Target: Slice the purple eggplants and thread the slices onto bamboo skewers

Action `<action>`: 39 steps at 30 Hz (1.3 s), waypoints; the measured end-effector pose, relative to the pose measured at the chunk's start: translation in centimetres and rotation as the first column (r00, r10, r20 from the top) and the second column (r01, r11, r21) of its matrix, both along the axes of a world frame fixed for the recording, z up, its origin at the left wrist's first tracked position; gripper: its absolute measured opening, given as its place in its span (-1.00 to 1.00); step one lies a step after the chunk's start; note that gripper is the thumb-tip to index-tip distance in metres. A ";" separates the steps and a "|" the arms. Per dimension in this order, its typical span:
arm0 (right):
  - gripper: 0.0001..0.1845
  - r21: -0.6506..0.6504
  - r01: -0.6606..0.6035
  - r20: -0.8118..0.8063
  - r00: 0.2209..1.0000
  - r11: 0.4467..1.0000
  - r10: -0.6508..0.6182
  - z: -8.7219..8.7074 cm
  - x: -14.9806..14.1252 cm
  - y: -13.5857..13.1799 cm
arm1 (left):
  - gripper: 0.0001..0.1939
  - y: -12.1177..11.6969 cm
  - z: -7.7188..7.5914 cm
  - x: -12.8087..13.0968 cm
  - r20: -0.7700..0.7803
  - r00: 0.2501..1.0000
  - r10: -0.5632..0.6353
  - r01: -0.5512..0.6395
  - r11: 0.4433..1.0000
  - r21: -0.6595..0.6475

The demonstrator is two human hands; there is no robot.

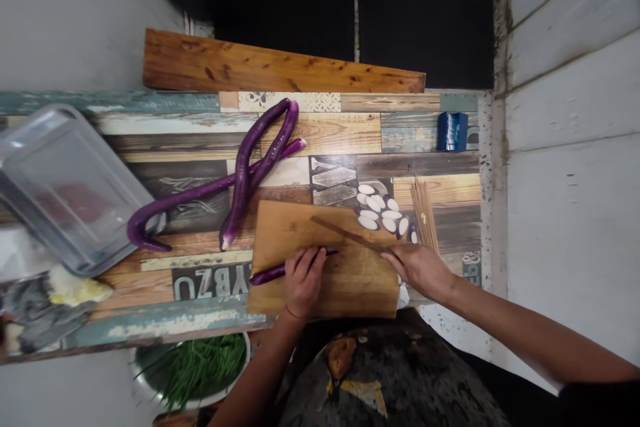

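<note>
Left hand (304, 280) closed over a slim purple eggplant (267, 274) lying on the cutting board (360, 297); its middle is hidden under the fingers, both ends show. Right hand (423, 272) gripping a knife (345, 232); handle mostly lost in the grip, blade seen nearly edge-on over the board, can't tell if it touches the wood. White-fleshed slices (392, 215) clustered at the board's far right corner, some overlapping, so no sure count. Bundle of thin sticks (424, 217) just right of them, near end behind the right hand. Crumpled white scrap (403, 295) by the board's near right corner, mostly covered, unclear what. Left of the board, long whole eggplants (242, 160) cross on the patterned surface (345, 130); the overlap muddles the count. Printed letters upside down, Z and B readable, the run cut by the board; more lettering at the right edge, too small. Clear container (113, 160) cut off at left, reddish blur in it; grey cloth (43, 307) below, indistinct. Blue box (453, 131) far right, pale marks unreadable. Bowl (247, 360) of greens (205, 363) partly under the surface edge and behind the left forearm.
</note>
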State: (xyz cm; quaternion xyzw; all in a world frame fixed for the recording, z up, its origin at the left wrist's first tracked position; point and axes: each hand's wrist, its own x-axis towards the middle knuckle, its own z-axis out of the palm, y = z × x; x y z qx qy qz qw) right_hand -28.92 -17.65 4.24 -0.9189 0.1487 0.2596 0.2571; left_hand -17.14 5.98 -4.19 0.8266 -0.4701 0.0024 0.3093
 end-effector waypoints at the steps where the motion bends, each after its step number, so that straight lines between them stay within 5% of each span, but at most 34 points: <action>1: -0.61 -0.023 0.006 -0.001 1.000 1.000 -0.006 0.2 0.0 -0.3 | -0.58 -0.2 -0.1 -0.1 -0.015 0.999 -0.040 0.040 0.999 -0.010; 8: -0.69 -0.037 -0.072 0.012 0.997 0.997 0.072 3.3 -1.6 -0.8 | -0.69 -3.0 -1.0 -1.7 -0.034 0.991 -0.129 0.125 0.987 -0.106; 17: -0.76 0.042 -0.098 -0.049 0.994 0.994 0.100 6.0 -5.0 0.2 | -0.83 -2.3 -1.1 -1.6 -0.032 0.987 -0.157 0.150 0.976 -0.158; 29: -0.79 0.043 -0.112 -0.163 0.980 0.993 0.118 5.0 -4.8 0.4 | -0.86 -2.6 -1.0 -1.6 -0.040 0.983 -0.178 0.170 0.973 -0.154; 35: -0.77 -0.017 -0.067 -0.124 0.990 0.998 0.064 1.5 -2.1 2.1 | -0.79 -2.6 -0.5 -1.5 -0.052 0.979 -0.195 0.187 0.973 -0.133; 39: -0.63 -0.012 0.078 0.003 0.997 0.997 -0.078 0.0 -1.2 2.4 | -0.67 -1.8 -0.1 -1.1 -0.120 0.959 -0.256 0.246 0.964 -0.098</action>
